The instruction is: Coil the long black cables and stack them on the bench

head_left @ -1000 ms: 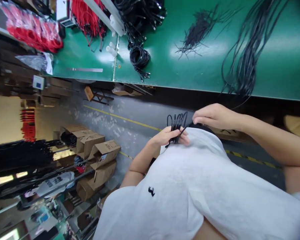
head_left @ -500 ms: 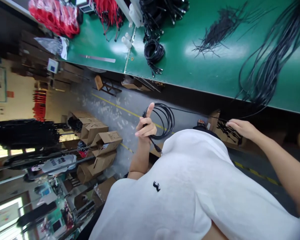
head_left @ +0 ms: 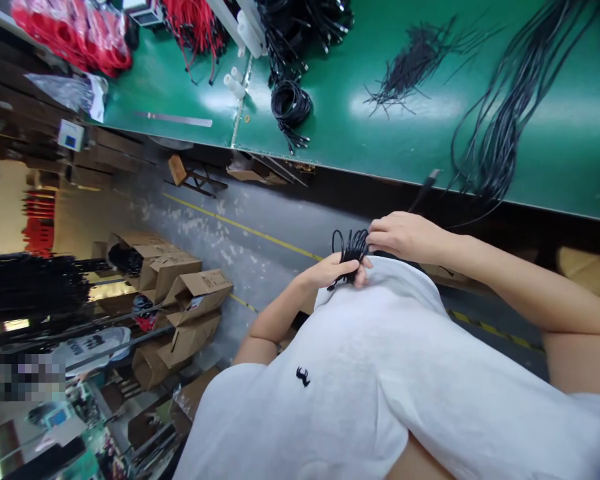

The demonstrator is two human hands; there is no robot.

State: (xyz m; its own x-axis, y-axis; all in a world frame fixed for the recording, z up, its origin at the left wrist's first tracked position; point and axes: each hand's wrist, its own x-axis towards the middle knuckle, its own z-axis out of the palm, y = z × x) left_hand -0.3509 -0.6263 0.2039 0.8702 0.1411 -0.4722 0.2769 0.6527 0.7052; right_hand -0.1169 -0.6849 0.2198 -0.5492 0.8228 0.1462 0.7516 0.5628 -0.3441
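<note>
1. There were 2 hands in view, and they met over 1 black cable coil (head_left: 351, 249), held in front of the white shirt (head_left: 340, 360), near the waist and apart from the green worktop (head_left: 380, 147).
2. The left hand (head_left: 336, 269) had its fingers clamped around the coil, with the thumb lying across the near side.
3. The right hand (head_left: 405, 235) had its fingers close together and bent at the coil's right edge; whether they pinched a strand could not be told.
4. The coil was thin, glossy and uniformly black, gathered into a narrow bunch with several loops standing up above the left hand; overlap kept the exact number from being counted.
5. 1 dark plug (head_left: 429, 182) with a pale tip, somewhat blurred, stuck out beyond the right hand toward the worktop edge.
6. The worktop carried 1 rounded black cable ring (head_left: 293, 116), 1 pile of short black strands (head_left: 413, 63), 1 long black cable bundle (head_left: 505, 127) at the right and 1 flat metal strip (head_left: 177, 119) at the left.
7. 1 stool (head_left: 178, 171) stood on the floor (head_left: 245, 213) beyond.
</note>
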